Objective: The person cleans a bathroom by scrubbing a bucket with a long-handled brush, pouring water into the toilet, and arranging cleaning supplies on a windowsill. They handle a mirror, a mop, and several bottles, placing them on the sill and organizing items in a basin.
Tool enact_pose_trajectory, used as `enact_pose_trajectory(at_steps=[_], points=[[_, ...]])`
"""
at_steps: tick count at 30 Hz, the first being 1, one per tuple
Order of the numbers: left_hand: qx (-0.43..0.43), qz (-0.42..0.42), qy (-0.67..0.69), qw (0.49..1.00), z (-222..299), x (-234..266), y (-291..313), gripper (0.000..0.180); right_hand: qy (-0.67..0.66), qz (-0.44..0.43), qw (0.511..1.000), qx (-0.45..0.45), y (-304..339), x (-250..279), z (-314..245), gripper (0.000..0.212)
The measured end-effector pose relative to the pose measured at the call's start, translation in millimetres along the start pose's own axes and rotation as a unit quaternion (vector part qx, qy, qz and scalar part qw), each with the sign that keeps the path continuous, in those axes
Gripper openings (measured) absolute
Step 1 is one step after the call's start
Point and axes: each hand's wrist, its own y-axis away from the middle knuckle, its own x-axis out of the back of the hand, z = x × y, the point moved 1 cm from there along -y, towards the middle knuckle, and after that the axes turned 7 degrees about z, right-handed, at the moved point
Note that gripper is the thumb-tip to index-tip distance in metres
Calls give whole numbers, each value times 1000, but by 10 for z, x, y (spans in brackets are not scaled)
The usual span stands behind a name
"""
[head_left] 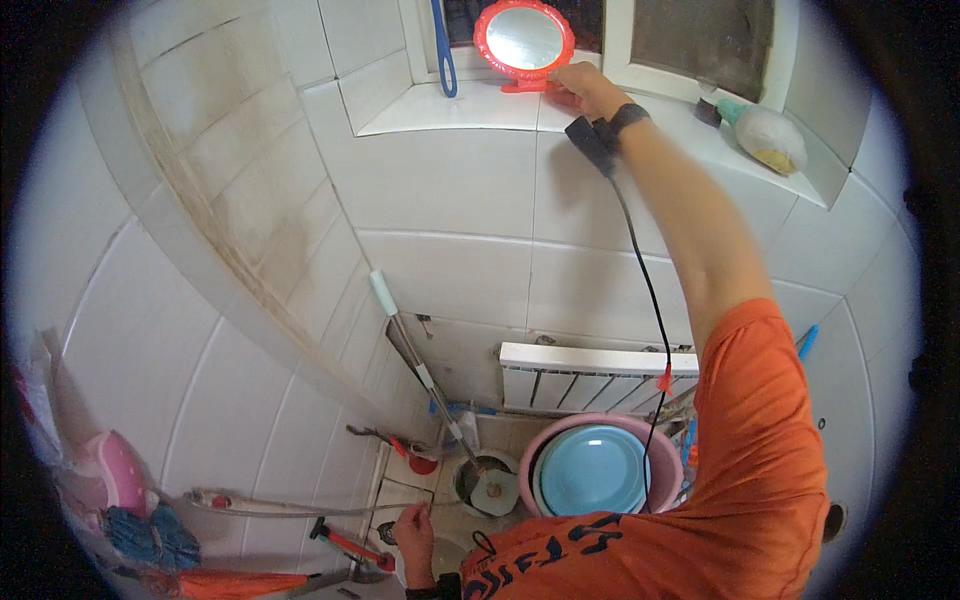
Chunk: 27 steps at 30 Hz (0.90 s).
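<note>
A round tabletop mirror with a scalloped red frame stands on the white tiled window ledge. My right hand reaches up to it, with the fingers closed around the side of its red stand. A black device with a cable is strapped at my right wrist, and the cable hangs down past the wall. Low in the view, my left hand is near my body, its fingers drawn together. Whatever it may hold is too small to make out.
A blue strap-like handle leans left of the mirror; a wrapped bottle lies on the ledge's right. Below are a white radiator, a blue basin inside a pink tub, a mop in a bucket, and a pink slipper.
</note>
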Motion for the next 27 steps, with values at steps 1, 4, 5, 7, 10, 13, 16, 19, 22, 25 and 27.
enact_pose_trajectory(at_steps=[1,4,5,7,10,13,16,19,22,25,27], points=[[-18,4,12,1000,26,13,6,15,-3,-1,1000,-2,77,1,-32,25],[3,-14,12,1000,79,43,0,15,-10,94,982,164,533,-46,-157,27],[6,-15,3,1000,72,46,7,16,-33,59,969,238,763,-58,-178,27],[17,-24,-36,999,-17,49,60,18,-79,7,935,346,1409,-23,-35,26],[38,-40,-104,993,-378,12,177,22,96,-33,931,352,2501,50,583,19],[-6,-55,-166,985,-921,10,365,26,155,-94,949,257,3418,71,1574,17],[83,-102,-240,962,-1466,21,684,27,214,-138,963,89,4218,297,2606,18],[119,-92,-223,963,-1898,98,1078,26,249,-149,957,-30,5005,646,3423,20],[228,-101,-187,950,-2314,119,1567,28,275,-169,942,-92,5653,988,4044,25],[111,-191,-374,901,-2658,140,2085,31,295,-214,910,-196,6140,1256,4516,30],[184,-165,-265,932,-2759,163,2505,30,326,-276,869,-251,6327,1341,4776,33]])
